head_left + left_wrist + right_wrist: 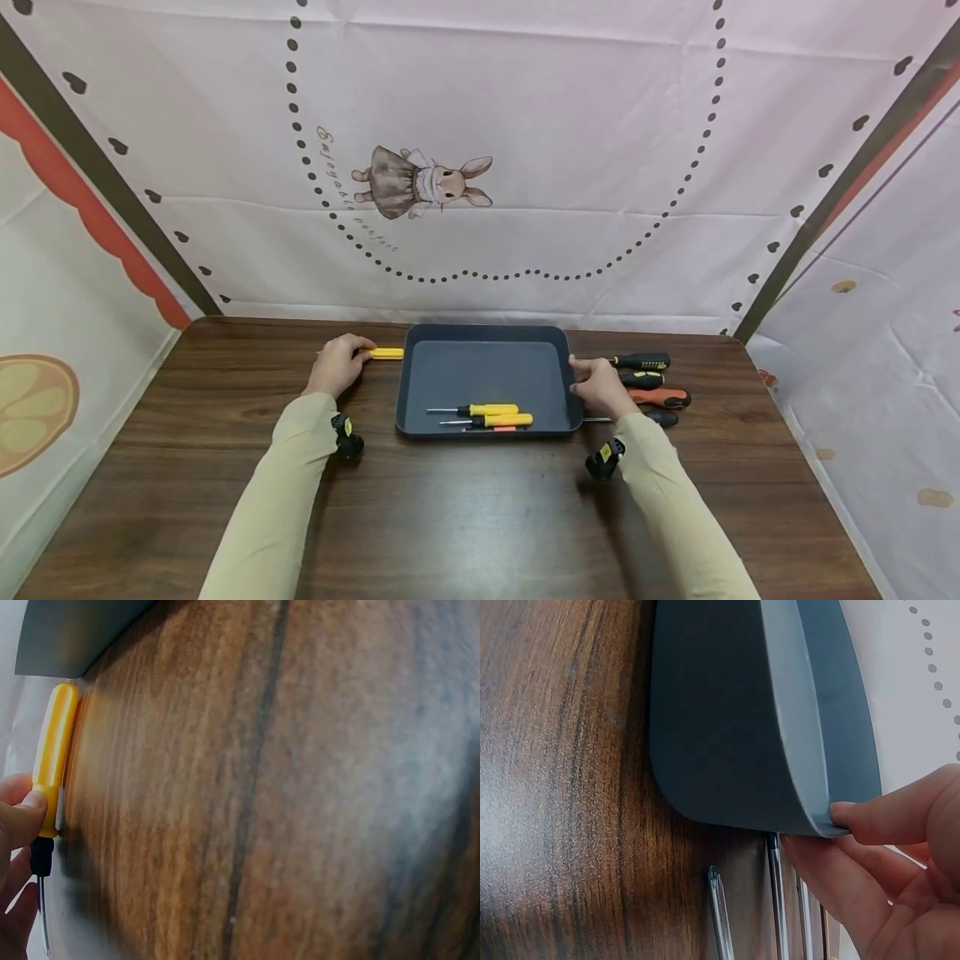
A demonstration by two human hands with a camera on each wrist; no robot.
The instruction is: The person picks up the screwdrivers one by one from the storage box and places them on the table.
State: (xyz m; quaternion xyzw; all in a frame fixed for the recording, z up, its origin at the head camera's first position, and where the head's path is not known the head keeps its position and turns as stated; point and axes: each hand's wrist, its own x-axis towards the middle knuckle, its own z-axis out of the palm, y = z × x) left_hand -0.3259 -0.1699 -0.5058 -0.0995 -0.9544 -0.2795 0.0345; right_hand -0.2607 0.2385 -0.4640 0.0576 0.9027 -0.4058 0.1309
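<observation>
My left hand (337,367) pinches a yellow-handled screwdriver (56,750) between thumb and fingers, left of the dark grey tray (480,333). Its handle end points at the tray's left wall, and its black collar and thin shaft extend back under the fingers in the left wrist view. With thumb inside and fingers outside, my right hand (600,385) grips the tray's right rim (821,825). Inside the tray, near its front wall, lie two yellow-and-black screwdrivers (491,409), shafts to the left. A small orange-red piece (505,428) shows beside them.
Right of the tray several screwdrivers lie side by side, among them a black-and-yellow one (641,361) and an orange-and-black one (663,397). Their metal shafts (720,915) reach toward the tray's right wall. A printed cloth (525,167) hangs behind the wooden table (480,517).
</observation>
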